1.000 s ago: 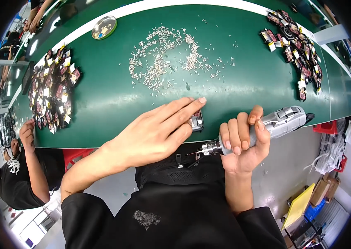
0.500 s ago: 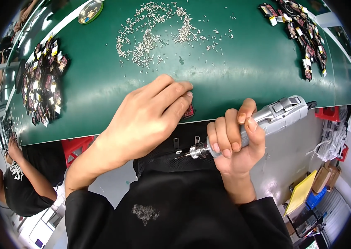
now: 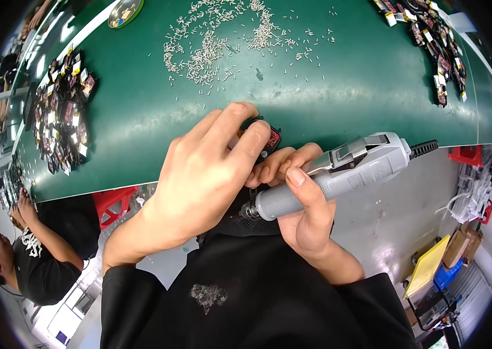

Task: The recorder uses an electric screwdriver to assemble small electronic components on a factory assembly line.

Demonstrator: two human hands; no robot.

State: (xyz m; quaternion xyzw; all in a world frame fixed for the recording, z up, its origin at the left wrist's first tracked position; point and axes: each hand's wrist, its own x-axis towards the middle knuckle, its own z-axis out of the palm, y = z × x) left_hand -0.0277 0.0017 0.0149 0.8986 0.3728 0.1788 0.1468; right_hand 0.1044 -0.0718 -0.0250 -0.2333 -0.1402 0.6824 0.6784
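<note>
At the near edge of the green table (image 3: 158,128), my left hand (image 3: 199,166) is closed on a small black part with a red face (image 3: 272,139), mostly hidden by its fingers. My right hand (image 3: 310,224) is wrapped around a grey electric screwdriver (image 3: 339,177), which lies slantwise with its nose toward the lower left. The tip of the screwdriver is hidden behind my left hand. The right fingertips come up to the lower side of the part; whether they touch it I cannot tell.
Many loose small screws (image 3: 208,53) lie scattered farther back. Piles of black parts with white and yellow labels flank me, one at left (image 3: 62,116), another at right (image 3: 443,58). A round dish (image 3: 125,13) sits at the far left. Another person (image 3: 48,250) works at my left.
My right hand has moved left and up with the screwdriver, bringing its fingers close to my left hand. The part in my left hand is now lifted and tilted, showing more of itself.
</note>
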